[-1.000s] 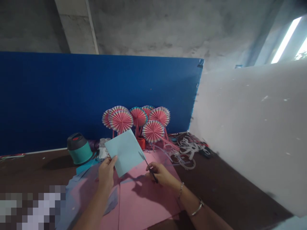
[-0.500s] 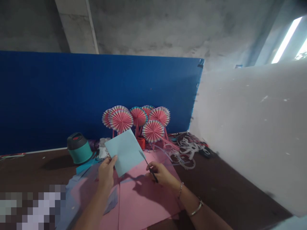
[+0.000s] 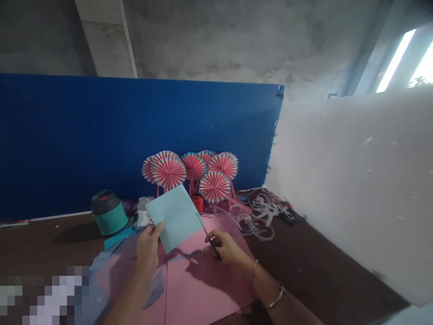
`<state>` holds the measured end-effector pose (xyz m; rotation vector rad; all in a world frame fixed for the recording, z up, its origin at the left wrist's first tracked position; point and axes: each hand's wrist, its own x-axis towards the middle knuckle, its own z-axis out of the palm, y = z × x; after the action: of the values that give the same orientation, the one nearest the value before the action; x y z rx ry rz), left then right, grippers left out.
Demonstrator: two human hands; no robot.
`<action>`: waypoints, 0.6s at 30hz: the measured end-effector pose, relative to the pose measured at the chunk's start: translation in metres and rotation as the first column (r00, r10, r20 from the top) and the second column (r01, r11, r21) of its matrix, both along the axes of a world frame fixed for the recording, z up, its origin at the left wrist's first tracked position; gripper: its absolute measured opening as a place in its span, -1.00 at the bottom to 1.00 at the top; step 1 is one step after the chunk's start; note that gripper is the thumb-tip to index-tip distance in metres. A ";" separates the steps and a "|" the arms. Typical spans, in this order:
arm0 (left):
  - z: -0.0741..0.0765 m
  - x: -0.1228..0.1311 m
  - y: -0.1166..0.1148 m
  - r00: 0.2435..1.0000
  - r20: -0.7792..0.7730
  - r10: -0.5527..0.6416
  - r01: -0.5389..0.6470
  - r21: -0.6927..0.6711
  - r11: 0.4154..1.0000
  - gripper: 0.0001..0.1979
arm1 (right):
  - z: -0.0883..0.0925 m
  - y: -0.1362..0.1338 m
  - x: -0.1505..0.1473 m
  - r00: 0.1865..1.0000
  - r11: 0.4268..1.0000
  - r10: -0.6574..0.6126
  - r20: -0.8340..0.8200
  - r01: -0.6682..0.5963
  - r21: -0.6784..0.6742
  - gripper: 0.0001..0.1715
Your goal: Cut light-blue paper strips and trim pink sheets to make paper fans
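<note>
A person's left hand (image 3: 148,246) pinches a light blue sheet of paper (image 3: 174,216) by its lower left edge, thumb on top, while the right hand (image 3: 226,248) grips a pair of scissors (image 3: 214,249) at the dark handles, the blades reaching the sheet's right corner; how far apart the blades stand cannot be told. The sheet is held tilted above pink paper (image 3: 203,284) spread on a brown surface (image 3: 287,266), with crumpled grey-blue paper (image 3: 156,286) near the left forearm. Two bracelets (image 3: 278,295) circle the right forearm. Behind the sheet, a cluster of round pleated fans (image 3: 214,187), pink with pale or teal rims, stands before a blue board (image 3: 135,122), a small red object (image 3: 197,204) among their pink handles. To the left sits a teal tub (image 3: 111,217) with a dark lid, close to a bright blue piece (image 3: 117,238); to the right, loose white strips (image 3: 265,212) lie in a tangle near a pale wall (image 3: 355,180)
</note>
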<state>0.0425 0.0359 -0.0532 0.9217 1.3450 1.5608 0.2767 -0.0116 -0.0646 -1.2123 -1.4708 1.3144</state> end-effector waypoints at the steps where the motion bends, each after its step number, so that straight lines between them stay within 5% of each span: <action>1: -0.001 -0.001 0.000 0.998 0.048 -0.027 0.027 -0.004 1.000 -0.77 | 0.000 0.000 0.000 1.000 1.000 0.006 -0.002 -0.006 0.003 -0.47; 11: -0.007 0.002 0.002 0.984 0.137 -0.110 0.108 0.021 0.994 -0.67 | -0.005 0.001 0.000 0.999 1.000 0.011 -0.043 -0.011 0.019 -0.45; 18: -0.010 0.007 0.000 0.987 0.056 -0.150 0.148 0.033 0.988 -0.56 | -0.002 0.001 -0.002 0.996 0.998 -0.028 -0.090 0.032 0.049 -0.46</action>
<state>0.0496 0.0356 -0.0634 0.9649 1.1880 1.4845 0.2747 -0.0102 -0.0668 -1.1252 -1.4087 1.2877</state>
